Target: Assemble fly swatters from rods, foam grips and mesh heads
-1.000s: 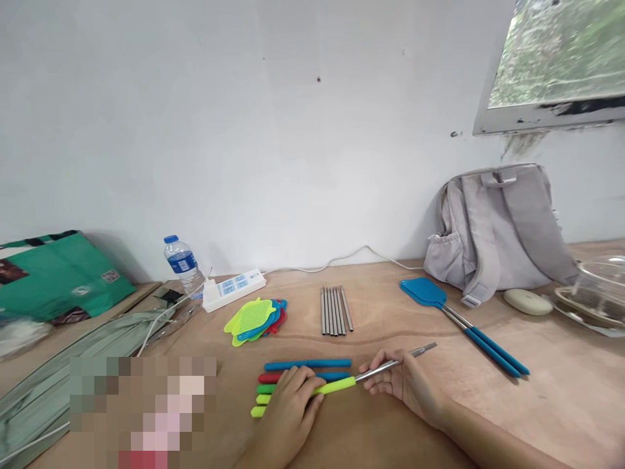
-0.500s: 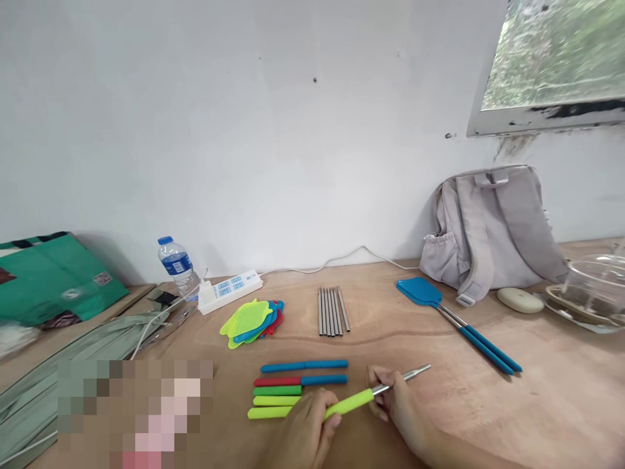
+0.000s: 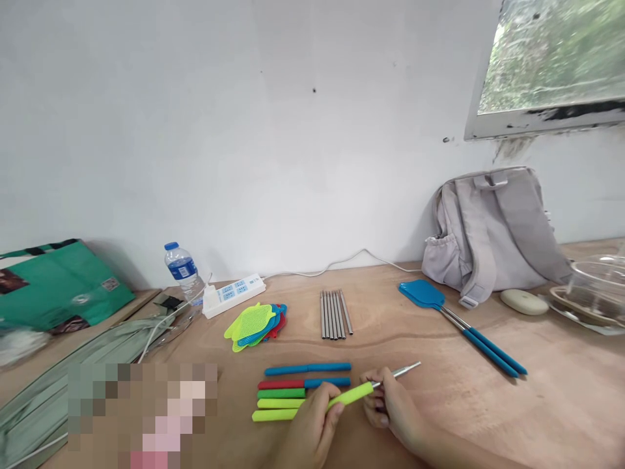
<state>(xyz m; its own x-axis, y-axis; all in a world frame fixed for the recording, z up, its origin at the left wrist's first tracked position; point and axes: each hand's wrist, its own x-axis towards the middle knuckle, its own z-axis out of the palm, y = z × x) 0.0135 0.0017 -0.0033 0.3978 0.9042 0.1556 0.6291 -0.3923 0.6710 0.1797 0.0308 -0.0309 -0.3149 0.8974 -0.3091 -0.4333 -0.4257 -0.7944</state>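
Observation:
My left hand (image 3: 315,426) is closed around a yellow-green fly swatter handle (image 3: 352,395), which slants up to the right. From the handle's upper end runs a thin metal rod (image 3: 406,369). My right hand (image 3: 390,407) grips this rod close to the handle, and its silver tip sticks out past the fingers. Beside my left hand lie more handles: two yellow-green handles (image 3: 278,415), partly covered by the hand, a green handle (image 3: 280,393), a red handle (image 3: 280,384) and several blue handles (image 3: 328,367). Several metal rods (image 3: 334,316) lie side by side farther back.
Mesh swatter heads (image 3: 251,322) are piled at left centre. Blue fly swatters (image 3: 422,294) lie on the right. Behind stand a power strip (image 3: 234,296), a water bottle (image 3: 185,270) and a grey backpack (image 3: 493,234). A green bag (image 3: 58,286) is at far left, a clear-lidded container (image 3: 598,286) far right.
My right hand has shifted slightly left along with the rod, whose tip now lies nearer the yellow-green handle. My left hand keeps its hold. The whole view has moved a little.

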